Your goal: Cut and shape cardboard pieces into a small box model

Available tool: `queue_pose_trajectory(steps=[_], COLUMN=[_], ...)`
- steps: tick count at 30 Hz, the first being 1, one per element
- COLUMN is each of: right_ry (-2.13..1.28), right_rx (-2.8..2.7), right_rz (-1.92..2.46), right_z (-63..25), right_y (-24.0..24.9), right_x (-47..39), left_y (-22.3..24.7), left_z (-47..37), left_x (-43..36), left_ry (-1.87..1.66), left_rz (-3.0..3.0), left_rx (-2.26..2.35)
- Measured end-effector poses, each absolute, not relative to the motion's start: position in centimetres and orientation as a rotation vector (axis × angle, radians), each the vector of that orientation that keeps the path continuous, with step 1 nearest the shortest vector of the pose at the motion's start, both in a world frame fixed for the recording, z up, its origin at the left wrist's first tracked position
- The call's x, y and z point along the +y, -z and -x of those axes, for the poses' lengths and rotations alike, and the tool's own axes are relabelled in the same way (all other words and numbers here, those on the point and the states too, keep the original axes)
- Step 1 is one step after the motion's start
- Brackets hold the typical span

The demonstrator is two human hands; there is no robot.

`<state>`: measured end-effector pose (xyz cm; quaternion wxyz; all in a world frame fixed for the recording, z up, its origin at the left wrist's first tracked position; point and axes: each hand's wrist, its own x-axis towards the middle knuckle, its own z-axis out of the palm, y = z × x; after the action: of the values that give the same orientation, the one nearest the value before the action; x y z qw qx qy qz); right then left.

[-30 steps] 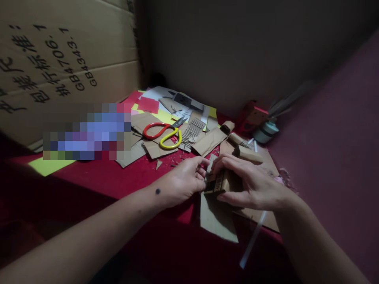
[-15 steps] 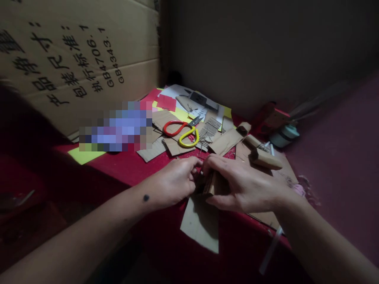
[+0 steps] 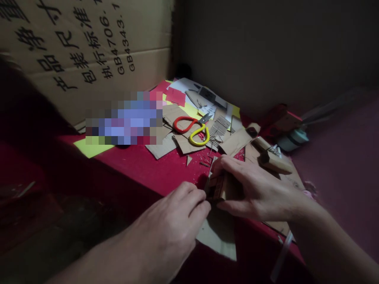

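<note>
At the worktop [image 3: 133,169]: left hand [image 3: 176,219], shifted to near end of folded cardboard [image 3: 219,188], curled, hold unclear; right hand [image 3: 259,189], gripping it; handling apparently moves nearward.

Head camera: 1 view, from the person's head, above the near side of the scissors [image 3: 203,121]
Line of sight: forward and down, toward the scissors
Left hand [image 3: 177,215], right hand [image 3: 260,193]: nearer the lens than the scissors
Wall [image 3: 266,51]: beyond the scissors
Carton [image 3: 148,33]: left of the scissors, cropped
</note>
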<state>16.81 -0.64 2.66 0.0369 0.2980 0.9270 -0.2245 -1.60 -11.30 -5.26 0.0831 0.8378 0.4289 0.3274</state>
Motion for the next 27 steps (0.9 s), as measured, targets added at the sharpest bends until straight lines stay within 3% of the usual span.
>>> queue_pose_trajectory(steps=[11, 27], right_ry=[0.638, 0.602], right_rx=[2.817, 2.787], right_rz=[-1.004, -0.993], right_z=[-17.0, -16.7], right_y=[-2.6, -2.7], right_x=[-0.6, -0.8], left_y=[8.1, 9.4], left_z=[0.0, -0.3], left_x=[-11.9, -11.8], left_ry=[-1.406, -1.497], left_rz=[-2.625, -2.463], left_rx=[1.354, 1.479])
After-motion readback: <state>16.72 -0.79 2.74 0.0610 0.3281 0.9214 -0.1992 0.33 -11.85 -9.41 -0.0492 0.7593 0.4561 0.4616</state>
